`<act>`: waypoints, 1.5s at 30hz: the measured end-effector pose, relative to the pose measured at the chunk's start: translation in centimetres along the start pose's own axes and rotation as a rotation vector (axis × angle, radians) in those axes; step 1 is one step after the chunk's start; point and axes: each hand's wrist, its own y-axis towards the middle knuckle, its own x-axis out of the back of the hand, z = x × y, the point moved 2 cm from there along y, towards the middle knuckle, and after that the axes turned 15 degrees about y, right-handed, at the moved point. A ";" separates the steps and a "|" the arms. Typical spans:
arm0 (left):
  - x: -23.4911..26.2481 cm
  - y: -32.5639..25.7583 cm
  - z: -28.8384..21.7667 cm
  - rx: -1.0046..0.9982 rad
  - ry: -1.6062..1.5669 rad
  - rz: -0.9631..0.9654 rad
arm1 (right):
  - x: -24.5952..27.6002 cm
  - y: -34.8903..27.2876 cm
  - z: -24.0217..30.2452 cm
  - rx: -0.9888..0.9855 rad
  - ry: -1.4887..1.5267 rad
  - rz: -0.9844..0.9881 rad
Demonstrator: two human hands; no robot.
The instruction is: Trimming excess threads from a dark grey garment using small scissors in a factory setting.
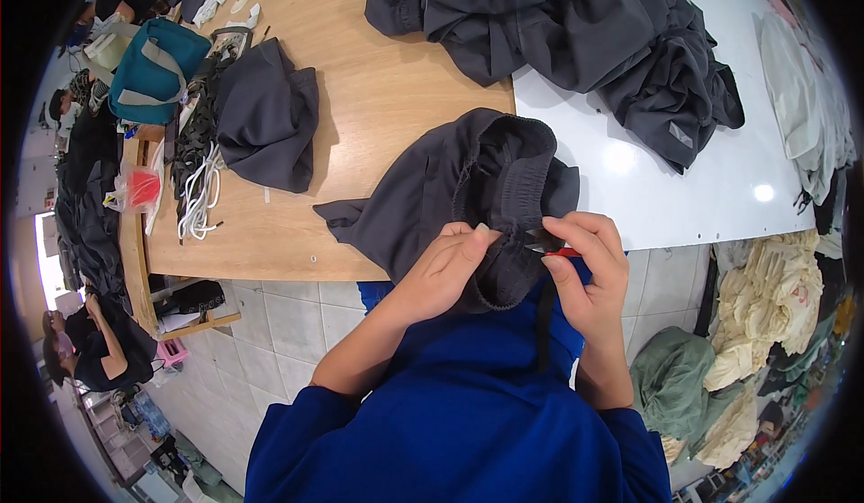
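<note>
Pinching the dark trousers' waistband (504, 188) at the tabletop (378, 98) edge, left hand (441, 269) and right hand (585, 269) fingers grasp it, work apparently midway, heaped garments (576, 26) beyond

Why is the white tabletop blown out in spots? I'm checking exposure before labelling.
Head view: lamp glare makes bright spots on the glossy white table; fisheye bends the wooden table edges, the rim goes black; both hands and dark garment stay sharp.

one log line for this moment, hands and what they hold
left hand: pinching waistband of dark grey garment | right hand: holding small red-handled tool at waistband | garment partly on wooden table
</note>
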 end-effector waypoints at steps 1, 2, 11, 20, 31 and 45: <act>-0.2 0.1 0.0 0.000 0.000 0.001 | -0.1 0.0 0.0 -0.004 0.021 -0.002; -0.3 0.2 0.0 0.012 -0.008 -0.036 | -0.1 0.0 0.0 -0.007 0.043 -0.003; 1.1 1.3 1.0 -0.062 0.571 -0.349 | -1.1 0.0 -1.0 0.110 -0.160 0.184; 2.7 -0.4 2.6 0.127 -0.269 -0.273 | -1.2 0.5 -0.5 0.063 -0.035 0.166; 2.7 -0.9 0.2 -0.100 -0.103 -0.448 | -2.1 3.6 1.4 0.185 -0.243 0.283; 2.5 -0.5 -0.2 -0.195 0.000 -0.444 | -2.4 4.3 1.8 0.260 -0.317 0.343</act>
